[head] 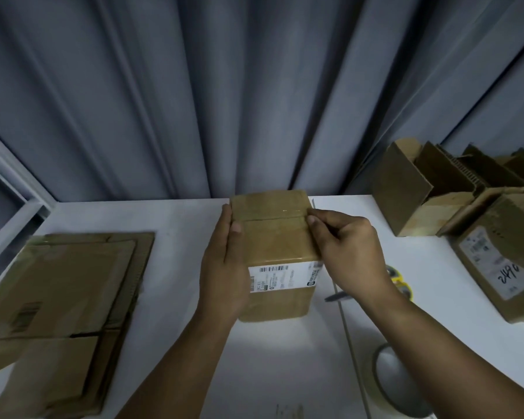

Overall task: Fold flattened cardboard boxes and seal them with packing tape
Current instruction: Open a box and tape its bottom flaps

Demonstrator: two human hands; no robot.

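A folded brown cardboard box stands on the white table, its top flaps closed with a strip of clear tape across the seam and a white barcode label on its near side. My left hand lies flat against the box's left side, thumb on the top. My right hand is at the top right edge, its curled fingers pinching or pressing the tape end there. A roll of clear packing tape lies at the near right.
A stack of flattened cardboard boxes lies on the left. Folded and open boxes stand at the back right, one labelled box nearer. Yellow-handled scissors lie behind my right wrist. Grey curtains hang behind the table.
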